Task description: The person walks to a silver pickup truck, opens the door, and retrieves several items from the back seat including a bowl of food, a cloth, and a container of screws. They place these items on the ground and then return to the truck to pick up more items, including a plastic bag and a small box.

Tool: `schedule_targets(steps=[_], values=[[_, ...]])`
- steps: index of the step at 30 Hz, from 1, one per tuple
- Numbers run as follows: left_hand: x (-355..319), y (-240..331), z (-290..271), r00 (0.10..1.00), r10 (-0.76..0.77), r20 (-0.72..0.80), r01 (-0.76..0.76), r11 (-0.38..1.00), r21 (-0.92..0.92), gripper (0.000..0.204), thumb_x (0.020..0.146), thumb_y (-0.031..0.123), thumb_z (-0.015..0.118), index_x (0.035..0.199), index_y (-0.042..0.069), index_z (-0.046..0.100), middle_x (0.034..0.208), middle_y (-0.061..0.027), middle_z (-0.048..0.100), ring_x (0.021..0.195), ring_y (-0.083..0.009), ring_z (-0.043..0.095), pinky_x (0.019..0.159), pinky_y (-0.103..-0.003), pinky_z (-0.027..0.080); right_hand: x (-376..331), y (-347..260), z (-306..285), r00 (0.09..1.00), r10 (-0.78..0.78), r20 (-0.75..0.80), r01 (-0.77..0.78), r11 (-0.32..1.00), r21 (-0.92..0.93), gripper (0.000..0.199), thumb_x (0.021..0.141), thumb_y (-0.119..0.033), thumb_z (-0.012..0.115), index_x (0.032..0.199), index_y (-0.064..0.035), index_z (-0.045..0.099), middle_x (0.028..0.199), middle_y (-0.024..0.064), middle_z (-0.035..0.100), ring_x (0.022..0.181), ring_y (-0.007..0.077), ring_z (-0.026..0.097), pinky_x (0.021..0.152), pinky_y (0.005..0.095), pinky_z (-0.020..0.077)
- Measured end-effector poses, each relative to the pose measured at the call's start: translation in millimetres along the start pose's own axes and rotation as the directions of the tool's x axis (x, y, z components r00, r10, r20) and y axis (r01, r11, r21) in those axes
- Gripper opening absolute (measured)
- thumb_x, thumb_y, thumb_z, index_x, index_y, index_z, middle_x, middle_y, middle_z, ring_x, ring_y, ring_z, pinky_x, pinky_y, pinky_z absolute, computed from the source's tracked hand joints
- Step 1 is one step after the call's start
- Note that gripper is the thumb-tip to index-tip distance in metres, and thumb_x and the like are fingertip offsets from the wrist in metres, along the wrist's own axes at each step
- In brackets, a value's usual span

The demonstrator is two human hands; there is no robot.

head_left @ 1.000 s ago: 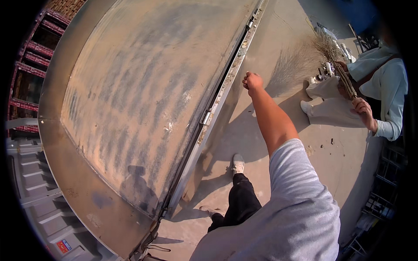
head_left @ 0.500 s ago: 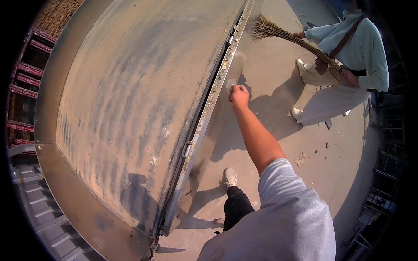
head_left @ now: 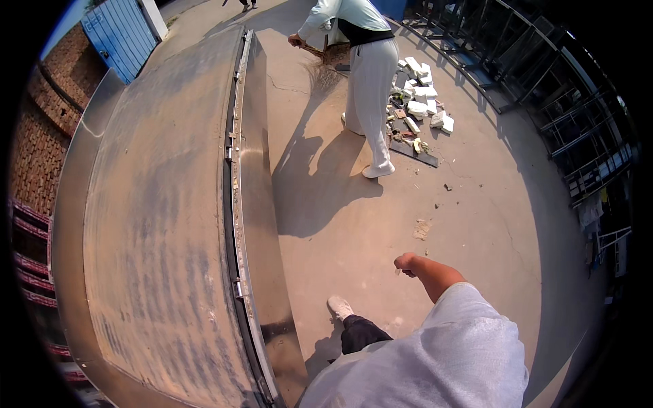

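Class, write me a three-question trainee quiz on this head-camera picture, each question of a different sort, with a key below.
1. True or false: the person's right hand rests on the large metal panel.
2. Multiple choice: what does the co-worker in pale clothes hold? A a broom; B a bucket; C a ladder.
3. Short answer: what lies on the concrete ground just behind that co-worker?

Key
1. False: the hand is closed in a fist over the ground, apart from the panel.
2. A: the broom is in the co-worker's hands.
3. A pile of white rubble beside a dark flat board.
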State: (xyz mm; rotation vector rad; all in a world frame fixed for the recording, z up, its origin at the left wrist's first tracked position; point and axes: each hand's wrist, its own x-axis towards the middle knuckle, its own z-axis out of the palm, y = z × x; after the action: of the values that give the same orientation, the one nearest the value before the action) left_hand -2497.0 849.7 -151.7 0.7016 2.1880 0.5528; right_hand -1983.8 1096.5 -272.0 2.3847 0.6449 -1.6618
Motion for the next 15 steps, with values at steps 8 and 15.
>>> schedule_targets(steps=[8, 15], values=[[-94, -65, 3, 0.993, 0.105, 0.049, -0.102, 0.993, -0.053, 0.064, 0.087, 0.037, 0.071, 0.131, -0.005, 0.052, 0.125, -0.0231, 0.061, 0.116, -0.0331, 0.06, 0.097, -0.04, 0.05, -136, -52, -278, 0.771, -0.357, -0.527, 0.555, 0.783, 0.282, 0.036, 0.086, -0.035, 0.069, 0.09, -0.0028, 0.055, 0.069, 0.0075, 0.053, 0.048, 0.0168, 0.048, 0.042, 0.0333, 0.0408], [-216, -196, -4, 0.999, 0.042, 0.006, -0.041, 0.992, -0.117, 0.063, 0.087, 0.037, 0.071, 0.13, -0.005, 0.054, 0.124, -0.0228, 0.063, 0.116, -0.0326, 0.062, 0.097, -0.039, 0.05, -169, 53, 12, 0.724, -0.685, -0.083, 0.681, 0.728, -0.078, 0.039, 0.088, -0.034, 0.064, 0.108, -0.0007, 0.064, 0.077, 0.008, 0.063, 0.061, 0.0173, 0.061, 0.056, 0.0327, 0.0533]])
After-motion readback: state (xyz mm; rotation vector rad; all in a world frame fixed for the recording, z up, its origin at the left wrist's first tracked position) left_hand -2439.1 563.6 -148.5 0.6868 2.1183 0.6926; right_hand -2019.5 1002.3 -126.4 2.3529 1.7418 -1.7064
